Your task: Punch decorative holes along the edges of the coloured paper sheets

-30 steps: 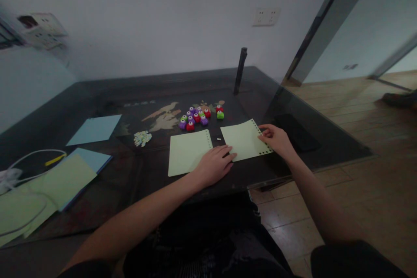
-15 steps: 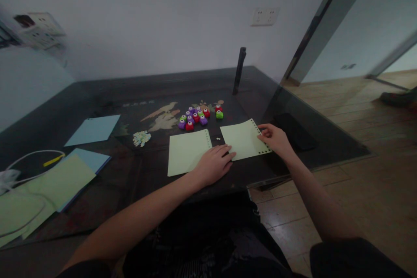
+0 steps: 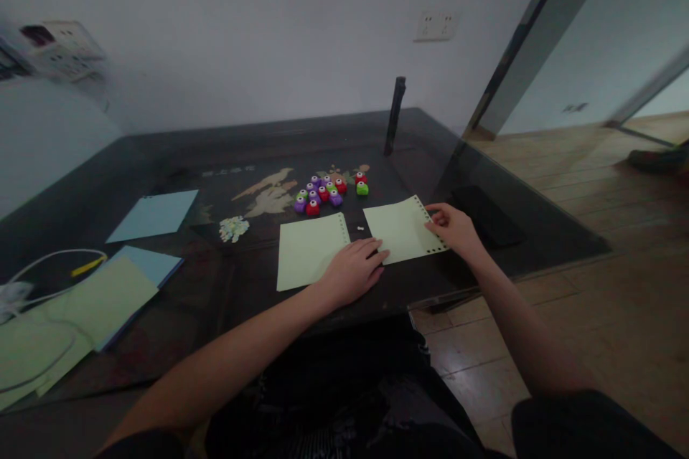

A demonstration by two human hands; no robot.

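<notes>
My left hand [image 3: 355,271] lies with outstretched fingers over the right part of one pale green paper sheet [image 3: 306,251]. Its fingertips reach the lower left corner of a second pale green sheet [image 3: 401,229]. My right hand [image 3: 450,228] has its thumb and fingers pinched at that second sheet's right edge, where a row of punched holes runs along two sides. Holes also line the first sheet's right edge. Between the two sheets is a tiny white piece [image 3: 360,229]. Beyond them stand several small craft punches [image 3: 323,193] in red, purple and green.
A heap of small paper cut-outs [image 3: 233,229] lies to the left. Farther left are a blue sheet [image 3: 156,215], overlapping green papers [image 3: 121,294] and a white cable [image 3: 51,253]. A black flat object [image 3: 487,216] lies right of my right hand; a dark post [image 3: 395,116] rises behind.
</notes>
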